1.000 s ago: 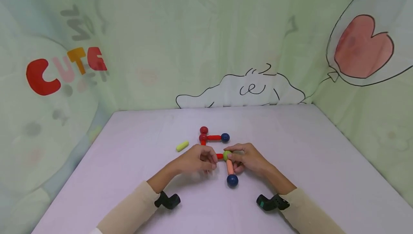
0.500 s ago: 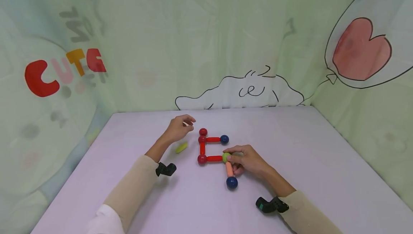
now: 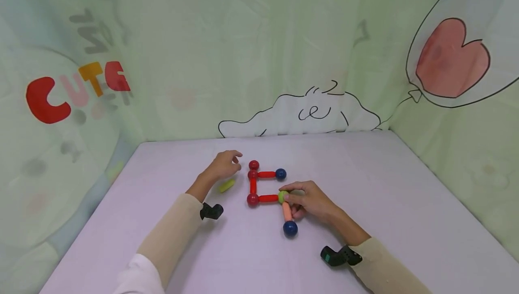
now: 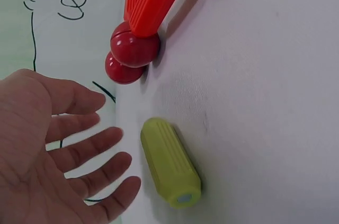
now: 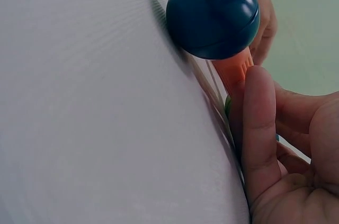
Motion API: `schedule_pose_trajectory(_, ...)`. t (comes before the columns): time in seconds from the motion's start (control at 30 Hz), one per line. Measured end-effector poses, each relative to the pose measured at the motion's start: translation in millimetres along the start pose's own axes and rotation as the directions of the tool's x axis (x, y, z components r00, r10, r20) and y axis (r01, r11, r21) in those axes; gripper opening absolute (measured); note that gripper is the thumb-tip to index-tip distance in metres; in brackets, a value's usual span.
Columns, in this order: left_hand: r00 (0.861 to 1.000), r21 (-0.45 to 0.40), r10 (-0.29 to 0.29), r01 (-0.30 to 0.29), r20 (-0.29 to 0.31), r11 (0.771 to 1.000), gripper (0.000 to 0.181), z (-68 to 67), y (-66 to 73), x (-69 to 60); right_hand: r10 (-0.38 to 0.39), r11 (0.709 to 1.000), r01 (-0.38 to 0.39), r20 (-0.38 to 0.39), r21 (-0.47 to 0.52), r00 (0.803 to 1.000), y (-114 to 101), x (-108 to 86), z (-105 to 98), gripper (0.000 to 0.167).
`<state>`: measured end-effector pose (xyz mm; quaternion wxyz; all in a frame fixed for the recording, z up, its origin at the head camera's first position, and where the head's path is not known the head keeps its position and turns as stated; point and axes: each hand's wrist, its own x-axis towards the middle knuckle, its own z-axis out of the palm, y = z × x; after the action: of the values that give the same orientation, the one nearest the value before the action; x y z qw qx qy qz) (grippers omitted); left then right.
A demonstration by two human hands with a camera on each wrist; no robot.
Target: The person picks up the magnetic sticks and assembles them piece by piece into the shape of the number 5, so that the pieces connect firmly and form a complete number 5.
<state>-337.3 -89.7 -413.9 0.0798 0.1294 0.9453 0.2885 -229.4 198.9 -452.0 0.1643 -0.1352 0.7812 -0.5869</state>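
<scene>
My right hand (image 3: 314, 200) pinches a green ball (image 3: 282, 196) between thumb and fingers. From that ball a red magnetic rod (image 3: 268, 198) runs left to a red ball (image 3: 253, 199), and an orange rod (image 3: 287, 211) runs toward me to a blue ball (image 5: 213, 15). Another red rod (image 3: 253, 186) leads back to a second red ball (image 4: 135, 45), with a third touching behind it. My left hand (image 3: 223, 165) hovers left of these, fingers spread and holding nothing. Just beside it, a loose yellow-green rod (image 4: 170, 163) lies on the table.
At the back of the assembly, a red rod (image 3: 266, 174) ends in another blue ball (image 3: 280, 174). A pale cloth covers the table (image 3: 365, 186). Printed curtains (image 3: 182, 60) stand behind and at both sides.
My left hand has left the front red rod and gone back and left, past the yellow-green rod, then come slightly nearer. The right hand keeps its hold on the green ball.
</scene>
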Motion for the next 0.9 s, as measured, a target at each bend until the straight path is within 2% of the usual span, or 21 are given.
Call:
schedule_pose_trajectory(0.17,0.996,0.014,-0.067,0.067,0.052,0.998,0.051,-4.7,-7.6,-10.8,0.010,1.000,-0.010,-0.004,0.001,1.000,0,0.0,1,0.039)
schedule_pose_trajectory(0.3,0.988,0.046,-0.090,0.085,0.126,0.995,0.052,-10.9,-15.7,-19.2,0.007,1.000,-0.007,-0.006,-0.009,1.000,0,-0.5,2,0.040)
schedule_pose_trajectory(0.4,0.984,0.084,-0.090,0.078,0.155,0.993,0.042,-14.1,-22.6,-24.0,0.011,1.000,-0.011,-0.002,-0.018,1.000,0,-0.4,2,0.040)
schedule_pose_trajectory(0.63,0.982,0.070,-0.061,0.049,0.176,0.996,0.018,-15.8,-28.2,-35.0,0.038,0.999,-0.038,-0.002,-0.024,0.999,-1,0.3,0,0.040)
schedule_pose_trajectory(0.9,0.987,0.034,-0.031,0.026,0.156,0.999,0.012,-13.4,-26.3,-43.3,0.029,1.000,-0.029,-0.006,-0.007,1.000,-2,-0.1,0,0.041)
